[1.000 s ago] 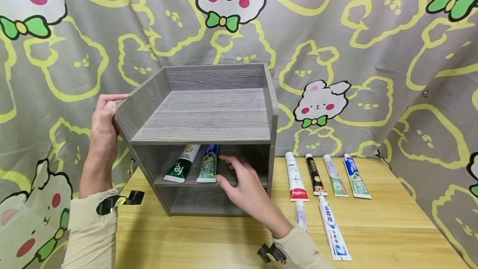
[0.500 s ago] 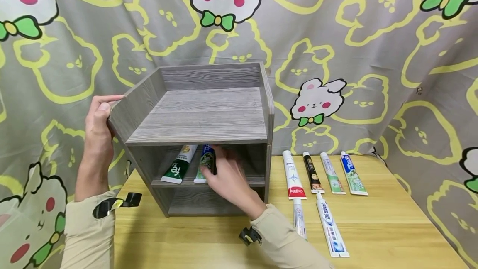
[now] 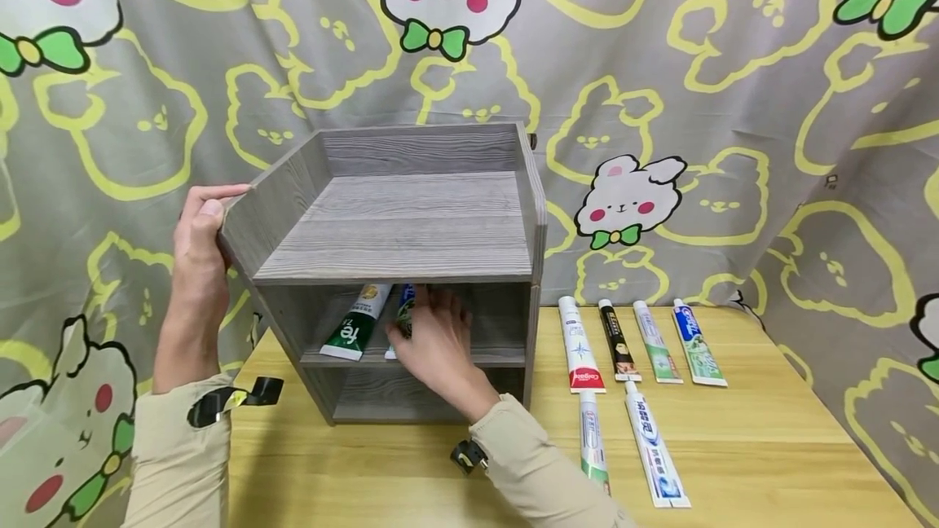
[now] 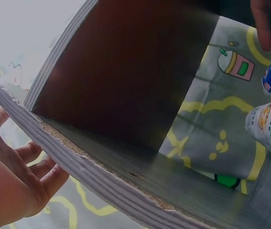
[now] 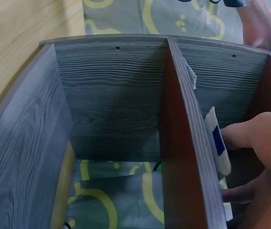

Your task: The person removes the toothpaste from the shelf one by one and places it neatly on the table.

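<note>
A grey wood-grain shelf unit [image 3: 411, 222] stands on the table. My left hand [image 3: 196, 247] holds its left side panel near the upper front corner, fingertips against the outer face in the left wrist view. Inside the middle compartment my right hand [image 3: 436, 345] lies over a blue-and-green toothpaste tube [image 3: 405, 310], its fingers spread and partly covering it. The thumb [image 5: 242, 134] touches the tube's flat end in the right wrist view. Left of it lies a white-and-dark-green toothpaste tube [image 3: 355, 328], slanted, flat end toward the front.
Right of the unit, a row of toothpaste tubes lies on the wooden table [image 3: 778, 430], among them a Colgate tube [image 3: 579, 349] and a black tube [image 3: 618, 341]. Nearer lie a white-and-blue tube [image 3: 654, 451] and another tube [image 3: 592, 438]. A patterned curtain [image 3: 623, 104] hangs behind.
My right hand has moved left and deeper into the middle compartment, from beside the blue-and-green toothpaste tube to over it. My left hand has stayed on the side panel.
</note>
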`<action>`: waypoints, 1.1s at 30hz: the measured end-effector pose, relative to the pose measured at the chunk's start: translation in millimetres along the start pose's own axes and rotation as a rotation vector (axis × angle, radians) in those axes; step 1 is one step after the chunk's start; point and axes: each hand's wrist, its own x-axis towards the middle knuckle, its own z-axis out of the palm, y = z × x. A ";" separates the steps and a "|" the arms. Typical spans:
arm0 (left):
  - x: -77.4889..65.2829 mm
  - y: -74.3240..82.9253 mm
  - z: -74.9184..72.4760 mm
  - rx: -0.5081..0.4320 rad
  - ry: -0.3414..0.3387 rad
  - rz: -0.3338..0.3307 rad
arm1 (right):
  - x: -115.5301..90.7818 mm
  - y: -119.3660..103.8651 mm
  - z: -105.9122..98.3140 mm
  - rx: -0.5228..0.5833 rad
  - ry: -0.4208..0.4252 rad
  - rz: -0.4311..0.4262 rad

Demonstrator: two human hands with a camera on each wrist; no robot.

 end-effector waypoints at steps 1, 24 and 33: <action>-0.1 -0.8 0.6 -0.003 0.000 0.001 | -0.1 0.0 1.4 -0.014 0.003 0.004; -1.0 -1.1 3.5 0.021 0.012 -0.014 | -3.9 -5.3 17.3 -0.285 0.050 -0.026; -1.1 1.0 2.4 0.024 0.015 -0.002 | -7.5 -2.5 10.9 -0.156 0.029 -0.047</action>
